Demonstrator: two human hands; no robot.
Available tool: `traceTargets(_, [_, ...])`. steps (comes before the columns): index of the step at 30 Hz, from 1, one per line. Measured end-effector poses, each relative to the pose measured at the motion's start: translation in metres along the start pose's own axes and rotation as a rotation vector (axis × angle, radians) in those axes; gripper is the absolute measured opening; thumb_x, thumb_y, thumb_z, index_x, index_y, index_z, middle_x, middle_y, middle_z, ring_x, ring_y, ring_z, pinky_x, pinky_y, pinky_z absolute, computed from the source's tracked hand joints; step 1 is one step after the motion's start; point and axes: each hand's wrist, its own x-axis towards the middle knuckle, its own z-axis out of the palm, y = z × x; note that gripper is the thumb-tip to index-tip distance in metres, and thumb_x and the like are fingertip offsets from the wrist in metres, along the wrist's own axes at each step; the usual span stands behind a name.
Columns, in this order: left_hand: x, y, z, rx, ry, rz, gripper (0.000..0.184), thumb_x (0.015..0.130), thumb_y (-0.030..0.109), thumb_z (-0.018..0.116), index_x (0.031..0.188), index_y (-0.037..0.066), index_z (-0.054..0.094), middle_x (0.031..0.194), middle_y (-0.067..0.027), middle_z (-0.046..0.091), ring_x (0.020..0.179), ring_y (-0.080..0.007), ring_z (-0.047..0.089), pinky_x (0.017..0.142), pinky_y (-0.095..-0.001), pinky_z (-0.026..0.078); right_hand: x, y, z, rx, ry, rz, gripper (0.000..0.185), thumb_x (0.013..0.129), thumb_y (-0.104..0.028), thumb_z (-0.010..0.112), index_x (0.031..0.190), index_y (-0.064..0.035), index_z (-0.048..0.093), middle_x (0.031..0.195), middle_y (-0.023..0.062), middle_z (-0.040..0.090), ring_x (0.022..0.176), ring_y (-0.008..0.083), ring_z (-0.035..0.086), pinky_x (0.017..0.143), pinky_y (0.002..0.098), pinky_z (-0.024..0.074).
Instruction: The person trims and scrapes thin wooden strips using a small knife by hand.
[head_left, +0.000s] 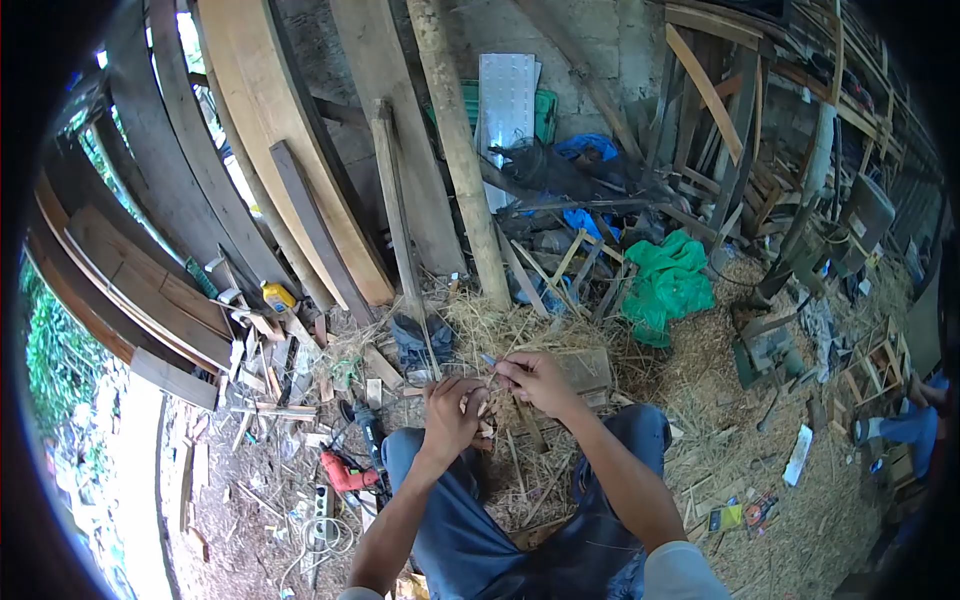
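Observation:
My left hand (455,415) is closed, its fingers curled in front of my knees. A thin pale strip (430,345) runs up from the top of this hand; whether the fingers grip it is unclear. Just to the right, my right hand (535,383) pinches a small slim object with a grey tip (487,358), whose kind is too small to tell. The two hands are close together, fingertips nearly meeting. Below them, wood scraps and straw lie between my legs (490,535).
A red power drill (347,472) and a dark teal power tool (369,437) lie left of my knee, near a power strip (322,515) with a white cord. Long planks (290,150) lean against the wall. A green plastic sheet (668,285) lies ahead right. Another person's leg (905,428) shows far right.

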Motion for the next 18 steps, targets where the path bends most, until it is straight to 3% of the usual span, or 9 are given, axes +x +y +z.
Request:
traceTargets(6, [-0.016, -0.009, -0.012, -0.341, -0.168, -0.144, 0.01, 0.079, 0.003, 0.065, 0.087, -0.002, 0.064, 0.079, -0.0157, 0.064, 0.074, -0.0285, 0.063, 0.067, -0.0347, 0.048, 0.009, -0.025, -0.037, 0.114, 0.189, 0.005, 0.018, 0.09, -0.013, 0.058, 0.093, 0.0031, 0.065, 0.069, 0.0003, 0.057, 0.049, 0.0031, 0.04, 0.042, 0.0182, 0.0286])
traceTargets(10, [-0.023, -0.008, -0.025, -0.33, -0.209, -0.177, 0.01, 0.079, 0.004, 0.065, 0.088, -0.002, 0.064, 0.079, -0.0154, 0.065, 0.074, -0.0274, 0.063, 0.069, -0.0334, 0.047, 0.011, -0.02, -0.064, 0.074, 0.286, -0.021, 0.02, 0.09, -0.016, 0.059, 0.093, 0.0022, 0.066, 0.069, -0.0001, 0.056, 0.049, 0.0044, 0.041, 0.041, 0.0196, 0.0293])
traceTargets(13, [-0.034, -0.019, -0.031, -0.305, -0.215, -0.183, 0.01, 0.082, 0.007, 0.065, 0.087, -0.001, 0.063, 0.077, -0.0116, 0.064, 0.073, -0.0212, 0.063, 0.068, -0.0324, 0.047, 0.011, -0.028, -0.102, 0.13, 0.442, -0.082, 0.02, 0.089, -0.02, 0.061, 0.091, -0.0001, 0.066, 0.067, -0.001, 0.055, 0.049, 0.0053, 0.042, 0.042, 0.0212, 0.0303])
traceTargets(15, [-0.039, -0.031, -0.034, -0.408, -0.23, -0.423, 0.01, 0.085, 0.009, 0.065, 0.087, -0.001, 0.063, 0.078, -0.006, 0.065, 0.076, -0.0149, 0.062, 0.069, -0.0294, 0.047, 0.013, -0.029, -0.113, 0.189, 0.54, -0.148, 0.021, 0.089, -0.022, 0.061, 0.089, -0.0015, 0.066, 0.067, -0.0016, 0.054, 0.049, 0.0058, 0.042, 0.042, 0.022, 0.0309])
traceTargets(16, [-0.037, -0.035, -0.033, -0.4, -0.218, -0.422, 0.01, 0.085, 0.009, 0.065, 0.087, -0.001, 0.063, 0.078, -0.006, 0.065, 0.076, -0.0149, 0.062, 0.069, -0.0294, 0.047, 0.011, -0.026, -0.109, 0.112, 0.558, -0.116, 0.022, 0.088, -0.024, 0.062, 0.087, -0.0023, 0.066, 0.066, -0.0021, 0.054, 0.05, 0.0061, 0.043, 0.044, 0.0222, 0.0318])
traceTargets(18, [-0.029, -0.036, -0.023, -0.711, -0.19, -0.62, 0.012, 0.087, 0.01, 0.064, 0.093, 0.0, 0.062, 0.082, -0.0031, 0.064, 0.08, -0.0109, 0.06, 0.072, -0.0257, 0.046, 0.007, -0.014, -0.091, -0.073, 0.497, -0.054, 0.025, 0.087, -0.028, 0.063, 0.082, -0.0029, 0.064, 0.063, -0.0025, 0.053, 0.051, 0.0076, 0.044, 0.047, 0.0246, 0.0348])
